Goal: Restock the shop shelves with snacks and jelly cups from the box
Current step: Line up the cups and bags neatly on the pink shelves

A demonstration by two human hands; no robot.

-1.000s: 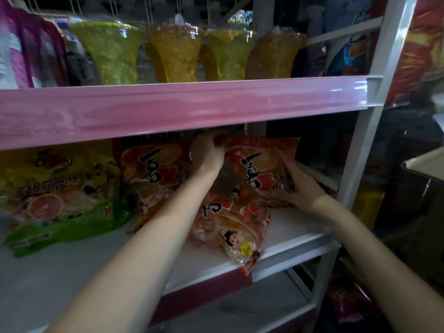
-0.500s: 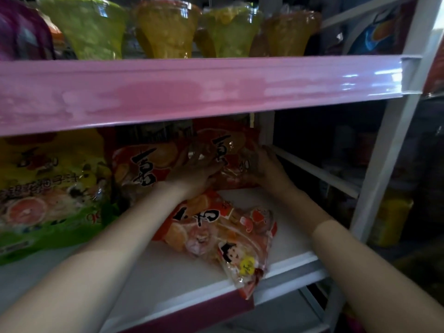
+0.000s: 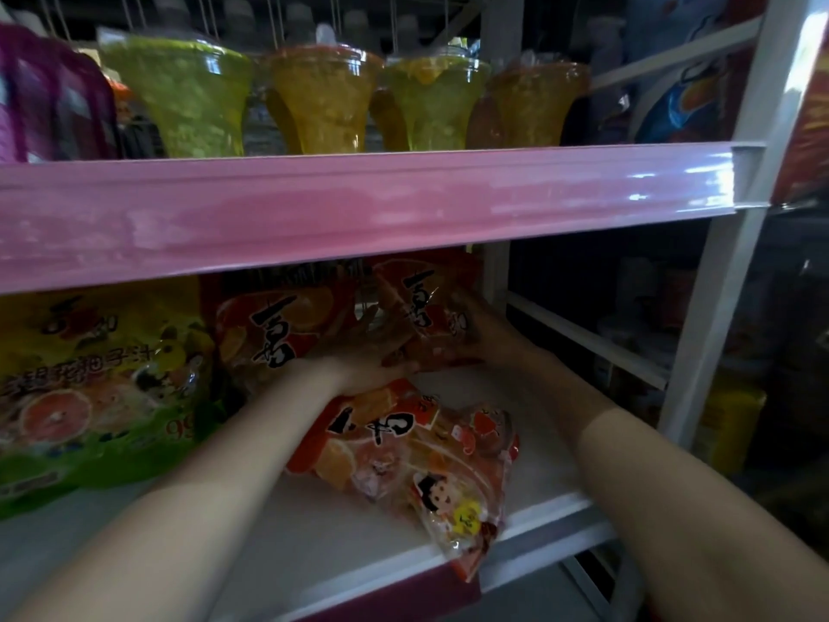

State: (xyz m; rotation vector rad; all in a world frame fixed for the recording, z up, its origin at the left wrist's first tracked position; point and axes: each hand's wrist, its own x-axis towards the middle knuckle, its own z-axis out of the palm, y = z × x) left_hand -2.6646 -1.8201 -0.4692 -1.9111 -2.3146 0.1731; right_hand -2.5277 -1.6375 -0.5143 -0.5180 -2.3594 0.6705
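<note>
fingers (image 3: 453,307) of the right hand (image 3: 489,338) curl round the right edge of an upright orange jelly bag (image 3: 421,307) at the back of the lower shelf (image 3: 516,514); the left hand (image 3: 359,356) presses its front, whether clasped or flat i cannot tell. the step looks like standing this bag beside its upright twin (image 3: 278,329). next likely calls for squaring it, then raising the flat jelly bag (image 3: 417,446) lying near the shelf's front edge. both forearms reach in under the pink shelf rail (image 3: 359,208), jelly cups (image 3: 323,105) above.
</note>
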